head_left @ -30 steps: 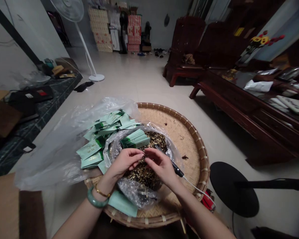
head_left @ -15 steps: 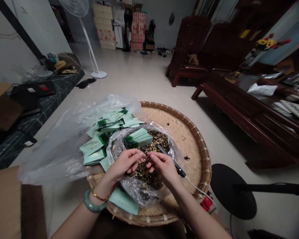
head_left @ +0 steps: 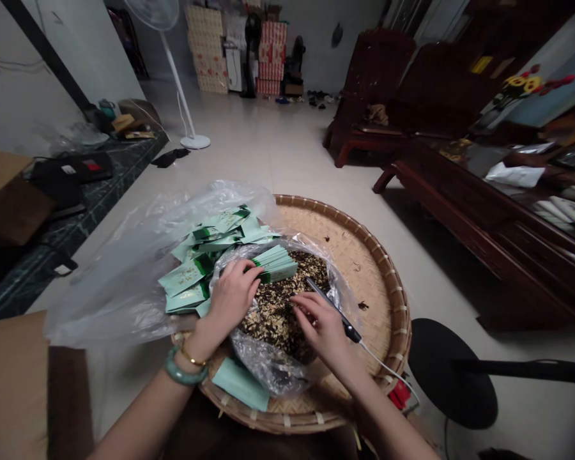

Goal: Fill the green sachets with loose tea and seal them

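Note:
My left hand [head_left: 233, 295], with a jade bangle and a gold bracelet on its wrist, has its fingers bent against the left end of a stack of green packets [head_left: 276, 263]. The stack lies on dark and golden loose tea [head_left: 271, 314] in a clear plastic bag [head_left: 263, 370]. Over the tea, my right hand [head_left: 322, 322] holds thumb and fingers close together; whatever is between them is too small to name. Beside its fingers, a black, pen-like corded tool [head_left: 335, 311] rests across the bag's right edge. More green packets [head_left: 184, 276] are heaped on the left.
A round woven bamboo tray [head_left: 381, 300] bears the bag and one packet [head_left: 241, 382] near its front rim. A large plastic sheet [head_left: 110, 281] spreads leftward. Cardboard boxes [head_left: 14, 377] stand left, a black round stand base [head_left: 453, 374] right, and a wooden table [head_left: 498, 217] beyond.
My left hand has moved away from my right hand, up and left to the packet stack. My right hand stays over the tea. The view has shifted slightly.

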Tool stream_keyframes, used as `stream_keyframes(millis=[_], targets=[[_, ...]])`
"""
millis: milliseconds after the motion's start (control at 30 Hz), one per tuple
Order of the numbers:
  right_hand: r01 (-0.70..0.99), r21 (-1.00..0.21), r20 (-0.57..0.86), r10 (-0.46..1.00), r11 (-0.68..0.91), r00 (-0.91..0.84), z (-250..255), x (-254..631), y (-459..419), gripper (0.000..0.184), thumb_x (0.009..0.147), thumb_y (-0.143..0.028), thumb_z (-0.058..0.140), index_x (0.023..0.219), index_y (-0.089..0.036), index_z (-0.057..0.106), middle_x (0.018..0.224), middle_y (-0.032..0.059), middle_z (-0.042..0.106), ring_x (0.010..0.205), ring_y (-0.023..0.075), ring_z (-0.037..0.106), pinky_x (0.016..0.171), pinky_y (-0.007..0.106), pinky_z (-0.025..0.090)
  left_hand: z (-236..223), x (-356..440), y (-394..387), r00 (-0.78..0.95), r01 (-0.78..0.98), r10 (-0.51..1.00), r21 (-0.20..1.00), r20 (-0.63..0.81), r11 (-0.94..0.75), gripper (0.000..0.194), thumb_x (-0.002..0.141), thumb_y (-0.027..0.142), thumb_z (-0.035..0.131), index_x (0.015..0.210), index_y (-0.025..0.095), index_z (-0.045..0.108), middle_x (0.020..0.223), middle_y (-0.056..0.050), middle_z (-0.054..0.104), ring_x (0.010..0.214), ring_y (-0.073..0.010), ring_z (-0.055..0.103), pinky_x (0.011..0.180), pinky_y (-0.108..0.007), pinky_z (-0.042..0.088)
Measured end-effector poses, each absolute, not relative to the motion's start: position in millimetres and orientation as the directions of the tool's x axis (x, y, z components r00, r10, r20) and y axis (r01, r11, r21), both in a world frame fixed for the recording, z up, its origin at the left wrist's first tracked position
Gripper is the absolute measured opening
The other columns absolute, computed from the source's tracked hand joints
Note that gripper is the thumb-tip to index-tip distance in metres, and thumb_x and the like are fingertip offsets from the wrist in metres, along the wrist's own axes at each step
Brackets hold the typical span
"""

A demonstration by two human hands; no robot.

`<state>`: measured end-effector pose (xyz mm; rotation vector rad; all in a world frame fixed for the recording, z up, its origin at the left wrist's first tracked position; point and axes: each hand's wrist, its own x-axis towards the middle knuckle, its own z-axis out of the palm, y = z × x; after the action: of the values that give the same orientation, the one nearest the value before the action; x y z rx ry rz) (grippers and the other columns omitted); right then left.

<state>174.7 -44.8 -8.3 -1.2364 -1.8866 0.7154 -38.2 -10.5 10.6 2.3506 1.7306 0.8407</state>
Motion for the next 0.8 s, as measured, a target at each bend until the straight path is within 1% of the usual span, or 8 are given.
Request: stream_keyframes(millis=[67,133,200,300,467,633,700,800], targets=[[0.634,-0.661,0.334,0.914,0.402,-0.231,-11.2,186.6,-43.8,0.027,0.089,-0.020,0.050,0.110,-0.024,0.067,0.106,0.0101,0.066,0.097,0.0250,0.060,0.086,0.043,0.050,9.1,-36.9,-7.1,0.255,0.902,0.909,0.257,0.330,-0.347,0.021,0.087,0.014,0.051,0.099,0.018,0.068,0.099,-0.010,0.062,0.094,-0.0259,0.054,0.076,-0.036,0.046],[0.744,-0.552,0.334,0.918,0.376,-0.216,-16.1,200.1,-43.3,0.032,0.087,-0.023,0.054,0.117,-0.024,0.062,0.111,0.0111,0.063,0.100,0.0283,0.056,0.087,0.047,0.049,7.6,-35.3,-5.1,0.274,0.927,0.914,0.170,0.300,-0.334,0.020,0.088,0.014,0.051,0.096,0.018,0.068,0.095,-0.010,0.062,0.090,-0.0255,0.054,0.071,-0.034,0.045],[0.812,-0.473,0.299,0.930,0.341,-0.216,-21.9,212.6,-43.7,0.040,0.084,-0.024,0.058,0.124,-0.024,0.057,0.115,0.0126,0.060,0.102,0.0309,0.055,0.087,0.050,0.048,6.6,-34.3,-4.2,0.263,0.942,0.922,0.131,0.284,-0.310,0.019,0.088,0.014,0.051,0.095,0.018,0.068,0.093,-0.010,0.062,0.088,-0.0244,0.055,0.069,-0.032,0.044],[0.855,-0.408,0.258,0.939,0.319,-0.227,-30.3,224.2,-44.6,0.048,0.082,-0.023,0.058,0.129,-0.022,0.051,0.118,0.0146,0.057,0.104,0.0322,0.055,0.086,0.050,0.049,5.9,-33.9,-3.2,0.228,0.957,0.941,0.122,0.251,-0.264,0.015,0.086,0.015,0.054,0.093,0.018,0.067,0.092,-0.010,0.061,0.087,-0.0242,0.056,0.068,-0.032,0.043],[0.878,-0.357,0.302,0.929,0.318,-0.214,-37.1,227.1,-37.3,0.050,0.084,-0.018,0.052,0.134,-0.020,0.046,0.117,0.0151,0.057,0.106,0.0310,0.055,0.086,0.048,0.050,5.5,-34.0,-0.9,0.206,0.967,0.954,0.103,0.219,-0.232,0.010,0.085,0.019,0.057,0.091,0.017,0.065,0.091,-0.009,0.063,0.087,-0.0257,0.057,0.068,-0.033,0.043],[0.919,-0.291,0.368,0.918,0.265,-0.148,-36.9,229.0,-22.7,0.047,0.084,-0.013,0.048,0.131,-0.017,0.049,0.119,0.0170,0.057,0.106,0.0316,0.055,0.086,0.049,0.050,5.7,-34.9,-0.4,0.184,0.973,0.964,0.106,0.190,-0.207,0.009,0.086,0.021,0.057,0.086,0.017,0.065,0.090,-0.009,0.062,0.087,-0.0264,0.057,0.069,-0.034,0.043],[0.898,-0.324,0.386,0.908,0.299,-0.163,-36.2,227.2,-19.1,0.044,0.085,-0.013,0.047,0.128,-0.016,0.052,0.118,0.0174,0.057,0.106,0.0314,0.055,0.086,0.049,0.050,6.2,-35.1,-1.0,0.178,0.973,0.967,0.115,0.181,-0.201,0.010,0.086,0.021,0.056,0.083,0.017,0.065,0.089,-0.009,0.062,0.087,-0.0262,0.057,0.069,-0.034,0.042],[0.808,-0.432,0.429,0.880,0.400,-0.205,-33.9,216.5,-15.3,0.040,0.087,-0.016,0.048,0.127,-0.018,0.053,0.117,0.0162,0.058,0.108,0.0295,0.056,0.091,0.049,0.050,7.0,-35.4,-2.9,0.205,0.965,0.960,0.125,0.188,-0.231,0.012,0.087,0.020,0.054,0.080,0.017,0.063,0.085,-0.008,0.062,0.084,-0.0255,0.056,0.067,-0.033,0.042]])
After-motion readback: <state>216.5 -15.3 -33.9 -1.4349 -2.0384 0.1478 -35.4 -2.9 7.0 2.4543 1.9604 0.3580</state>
